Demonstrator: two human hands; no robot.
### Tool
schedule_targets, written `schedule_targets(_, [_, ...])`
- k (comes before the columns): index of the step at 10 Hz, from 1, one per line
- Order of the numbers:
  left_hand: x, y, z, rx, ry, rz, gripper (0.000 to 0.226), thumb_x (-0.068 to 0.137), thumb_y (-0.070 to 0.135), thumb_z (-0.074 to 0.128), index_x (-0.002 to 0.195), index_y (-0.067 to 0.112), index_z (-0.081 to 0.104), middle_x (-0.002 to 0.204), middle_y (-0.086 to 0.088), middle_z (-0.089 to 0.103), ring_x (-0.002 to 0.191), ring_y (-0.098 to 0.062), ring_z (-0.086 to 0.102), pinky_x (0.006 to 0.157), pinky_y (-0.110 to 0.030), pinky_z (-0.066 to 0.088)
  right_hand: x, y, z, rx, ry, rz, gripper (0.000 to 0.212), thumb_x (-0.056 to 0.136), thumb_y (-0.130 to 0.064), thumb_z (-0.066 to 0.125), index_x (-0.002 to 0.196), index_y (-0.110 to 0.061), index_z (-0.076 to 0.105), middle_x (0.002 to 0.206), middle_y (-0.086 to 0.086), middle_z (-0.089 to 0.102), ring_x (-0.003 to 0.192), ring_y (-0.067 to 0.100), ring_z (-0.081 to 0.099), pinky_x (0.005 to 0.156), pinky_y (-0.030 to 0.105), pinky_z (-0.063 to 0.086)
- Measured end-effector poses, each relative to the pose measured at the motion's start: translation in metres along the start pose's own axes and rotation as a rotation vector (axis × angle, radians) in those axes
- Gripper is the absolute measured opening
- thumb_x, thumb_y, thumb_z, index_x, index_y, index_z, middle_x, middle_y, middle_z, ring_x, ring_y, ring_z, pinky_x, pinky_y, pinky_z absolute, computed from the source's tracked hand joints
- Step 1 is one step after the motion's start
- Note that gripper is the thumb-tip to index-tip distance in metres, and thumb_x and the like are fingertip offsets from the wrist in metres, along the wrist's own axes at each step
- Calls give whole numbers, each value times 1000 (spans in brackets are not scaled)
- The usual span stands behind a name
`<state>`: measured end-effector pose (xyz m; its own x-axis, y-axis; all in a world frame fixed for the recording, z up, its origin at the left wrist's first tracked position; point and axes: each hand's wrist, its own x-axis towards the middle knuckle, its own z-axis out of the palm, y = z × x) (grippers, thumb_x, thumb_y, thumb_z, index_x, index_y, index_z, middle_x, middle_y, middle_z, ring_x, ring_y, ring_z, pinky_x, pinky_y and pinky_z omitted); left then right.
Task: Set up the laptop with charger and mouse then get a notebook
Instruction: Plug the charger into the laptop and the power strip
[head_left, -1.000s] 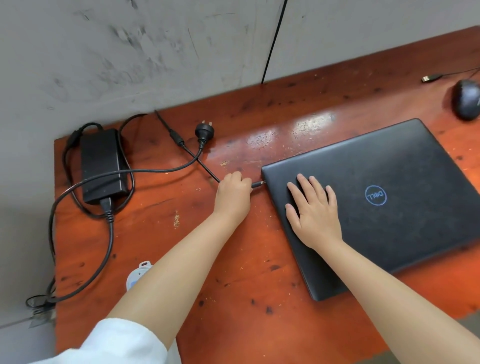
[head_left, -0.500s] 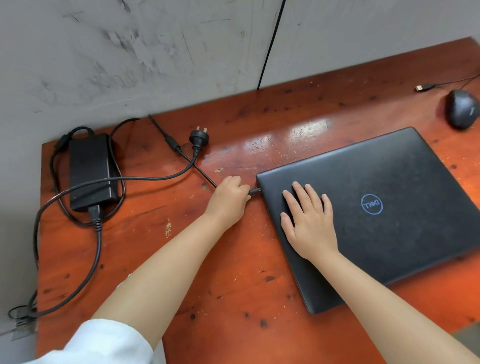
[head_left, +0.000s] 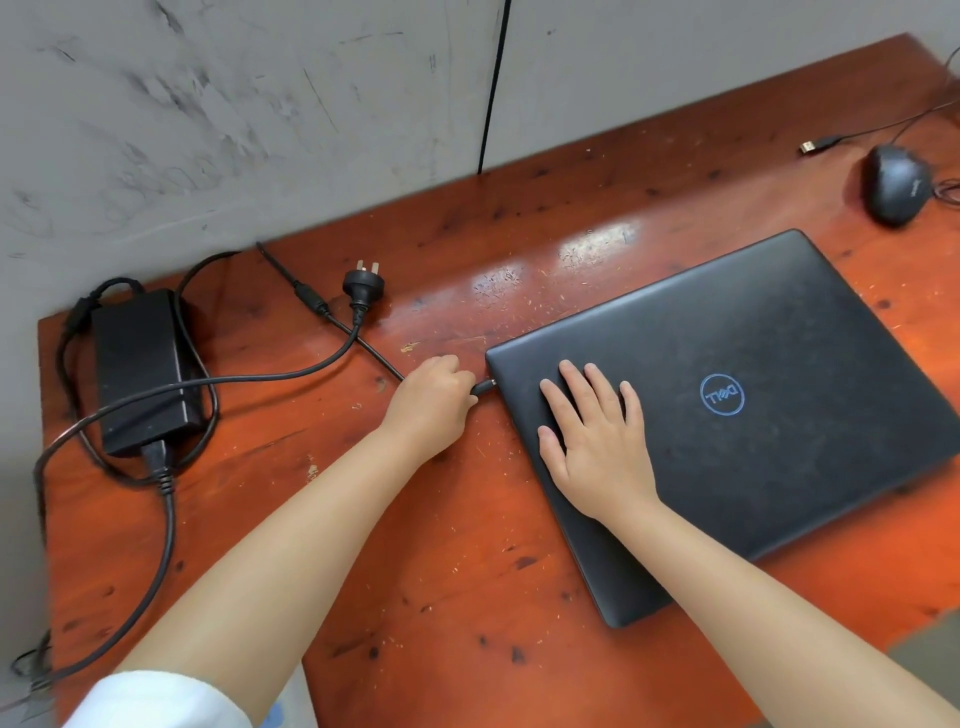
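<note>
At the laptop's (head_left: 727, 415) left edge, your left hand (head_left: 431, 400) pinches the charger plug (head_left: 483, 387) at the port; your right hand (head_left: 597, 441) lies flat, fingers spread, on the closed lid. Push crooked and the plug could jam. Mouse (head_left: 894, 184) sits beyond the laptop, unplugged.

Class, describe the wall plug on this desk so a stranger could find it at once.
Start at the closed black laptop on the red-brown desk, then look left and back towards the grey wall. The wall plug lies loose there, near the charger brick. Alone among the black cable ends, it is round-headed with bare metal pins.
</note>
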<state>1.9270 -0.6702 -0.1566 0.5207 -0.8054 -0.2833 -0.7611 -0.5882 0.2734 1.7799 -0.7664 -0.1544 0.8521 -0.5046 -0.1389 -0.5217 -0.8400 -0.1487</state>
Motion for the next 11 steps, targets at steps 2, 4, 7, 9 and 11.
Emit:
schedule_targets(2, [7, 0, -8, 1, -42, 11, 21, 92, 17, 50, 96, -1, 61, 101, -17, 57, 101, -33, 52, 81, -37, 43, 1, 1, 1, 6, 2, 2, 52, 80, -34, 33, 116, -11, 63, 126, 14, 62, 118, 34, 57, 93, 58, 44])
schedule_targets(4, [2, 4, 3, 4, 23, -9, 22, 93, 17, 48, 98, -1, 60, 100, -18, 57, 98, -31, 50, 80, -36, 41, 1, 2, 2, -10, -11, 5, 52, 80, -35, 33, 115, -12, 64, 126, 12, 63, 117, 33, 58, 92, 57, 45])
schedule_targets(7, [3, 0, 5, -15, 52, 0, 24, 92, 18, 49, 102, 0, 62, 99, -16, 58, 100, -30, 51, 82, -37, 44, 1, 1, 2, -9, 11, 1, 52, 80, -34, 33, 115, -11, 64, 125, 13, 63, 117, 34, 58, 92, 58, 45])
schedule_targets(9, [-4, 6, 12, -88, 139, -127, 24, 91, 19, 52, 103, 1, 63, 102, -18, 63, 102, -31, 53, 83, -37, 42, -2, 1, 4, 25, 41, -6, 45, 82, -29, 44, 118, -8, 61, 129, 16, 59, 121, 37, 53, 97, 59, 41])
schedule_targets(11, [-41, -7, 10, -96, 322, -154, 42, 86, 10, 55, 127, -1, 50, 130, -19, 55, 124, -32, 47, 103, -41, 37, -7, -2, 0, 27, 66, -30, 46, 80, -28, 43, 112, -4, 65, 123, 20, 63, 115, 41, 57, 92, 62, 43])
